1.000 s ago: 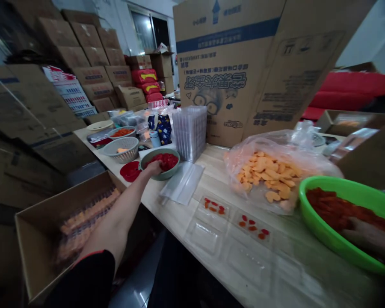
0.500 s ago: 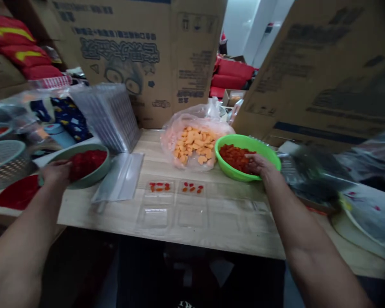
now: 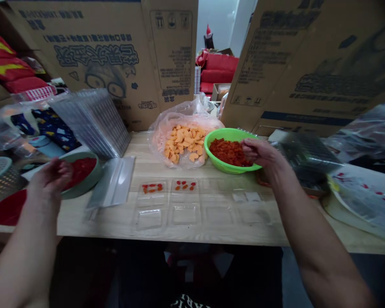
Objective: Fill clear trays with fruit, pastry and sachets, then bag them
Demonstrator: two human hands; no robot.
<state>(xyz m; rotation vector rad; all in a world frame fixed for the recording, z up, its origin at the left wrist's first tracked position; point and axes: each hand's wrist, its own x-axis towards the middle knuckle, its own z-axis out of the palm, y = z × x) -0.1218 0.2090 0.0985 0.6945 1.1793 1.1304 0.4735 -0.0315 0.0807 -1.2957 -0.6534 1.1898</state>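
My left hand point(image 3: 51, 176) hovers at the near rim of a grey-green bowl point(image 3: 91, 179) of dark red pieces, fingers curled together and blurred by motion. My right hand point(image 3: 258, 152) is raised over the right side of a bright green bowl point(image 3: 216, 160) of red-orange pieces, fingers pinched together; whatever they hold is too small to name. Between my arms lies a clear plastic tray point(image 3: 186, 205) with several compartments. Two of its far compartments hold a few red pieces.
A plastic bag of orange pieces point(image 3: 181, 143) lies behind the tray. A stack of clear trays point(image 3: 93, 122) leans at the left, flat clear bags point(image 3: 112, 186) beside it. Large cardboard boxes point(image 3: 115, 55) wall the back. A red lid point(image 3: 6, 209) and a mesh basket point(image 3: 0, 175) sit far left.
The view has swung right and centred on the clear tray. My left hand has drawn back from the grey-green bowl. My right hand has lifted out of the green bowl.
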